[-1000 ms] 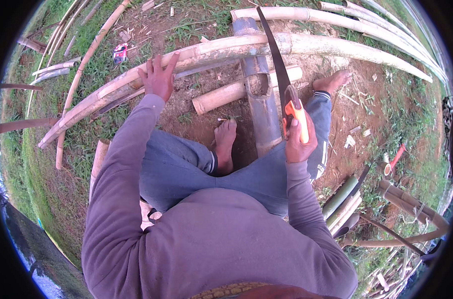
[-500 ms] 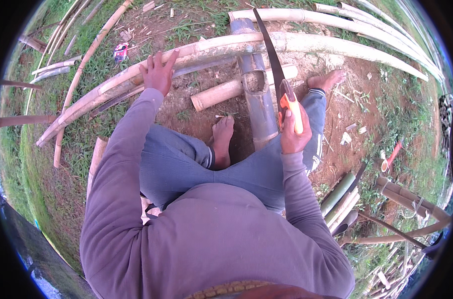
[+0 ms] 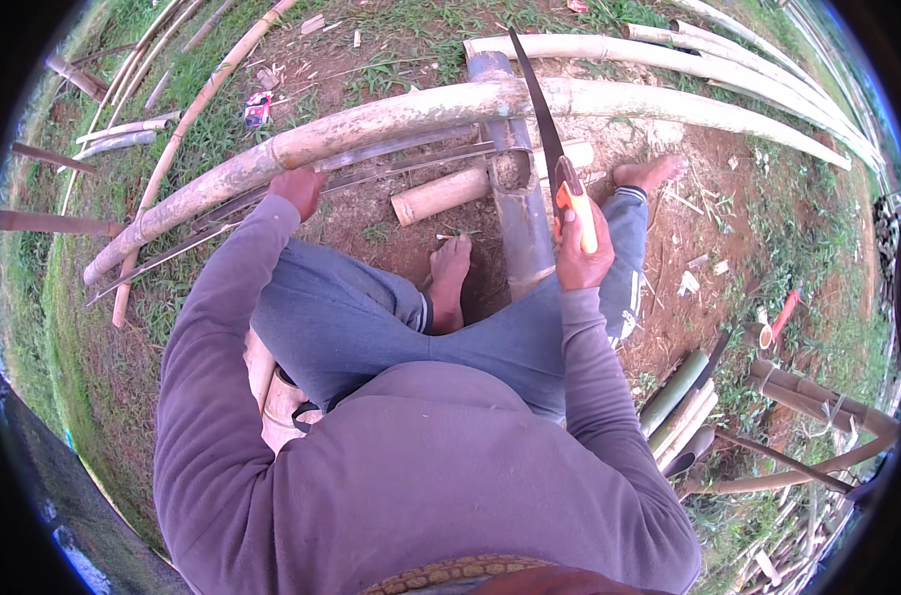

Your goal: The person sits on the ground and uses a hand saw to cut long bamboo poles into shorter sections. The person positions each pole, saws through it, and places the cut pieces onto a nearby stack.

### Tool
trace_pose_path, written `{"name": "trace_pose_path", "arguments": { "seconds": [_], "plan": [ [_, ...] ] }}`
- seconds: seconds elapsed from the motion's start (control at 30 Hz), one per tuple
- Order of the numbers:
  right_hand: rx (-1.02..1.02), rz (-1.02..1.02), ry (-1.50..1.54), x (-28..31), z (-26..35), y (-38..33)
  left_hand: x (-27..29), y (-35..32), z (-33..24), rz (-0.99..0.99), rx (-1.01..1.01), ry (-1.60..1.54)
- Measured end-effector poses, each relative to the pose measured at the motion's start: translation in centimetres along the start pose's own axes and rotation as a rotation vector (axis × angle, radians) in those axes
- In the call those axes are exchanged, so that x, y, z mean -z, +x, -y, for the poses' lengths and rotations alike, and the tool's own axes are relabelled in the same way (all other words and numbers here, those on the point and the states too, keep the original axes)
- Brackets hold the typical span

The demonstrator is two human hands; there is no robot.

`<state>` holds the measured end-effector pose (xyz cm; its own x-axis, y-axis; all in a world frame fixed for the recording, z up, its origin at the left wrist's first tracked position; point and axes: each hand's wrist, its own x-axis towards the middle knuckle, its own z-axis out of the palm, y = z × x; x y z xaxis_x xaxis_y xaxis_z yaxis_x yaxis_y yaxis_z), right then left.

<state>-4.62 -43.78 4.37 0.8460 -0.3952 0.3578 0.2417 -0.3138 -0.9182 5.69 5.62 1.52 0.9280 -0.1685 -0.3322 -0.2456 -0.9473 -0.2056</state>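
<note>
- Saw (image 3: 550, 139): upright over notched bamboo base, blade tip pointing away; blade contact with pole unclear.
- Right hand (image 3: 582, 256): clamped on orange handle.
- Left hand (image 3: 299, 191): well apart from right, closed round thin split strip (image 3: 411, 165).
- Long bamboo pole (image 3: 401, 117): crosswise on bamboo base (image 3: 526, 238).
- Short bamboo piece (image 3: 440, 196): ground, beside base.

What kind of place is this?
It looks like an outdoor spot for working bamboo: long bamboo poles lie on dirt and grass, and the right hand holds a saw.
</note>
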Motion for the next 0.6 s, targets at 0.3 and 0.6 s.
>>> {"name": "trace_pose_path", "arguments": {
  "seconds": [0.3, 0.6],
  "plan": [
    [-0.078, 0.009, 0.085, 0.3, 0.2, 0.1, 9.3, 9.4, -10.0, -0.511, -0.033, -0.144],
    [-0.003, 0.036, 0.035, 2.3, 0.5, 0.5, 12.2, 11.8, -11.5, -0.149, -0.015, -0.309]
  ]
}}
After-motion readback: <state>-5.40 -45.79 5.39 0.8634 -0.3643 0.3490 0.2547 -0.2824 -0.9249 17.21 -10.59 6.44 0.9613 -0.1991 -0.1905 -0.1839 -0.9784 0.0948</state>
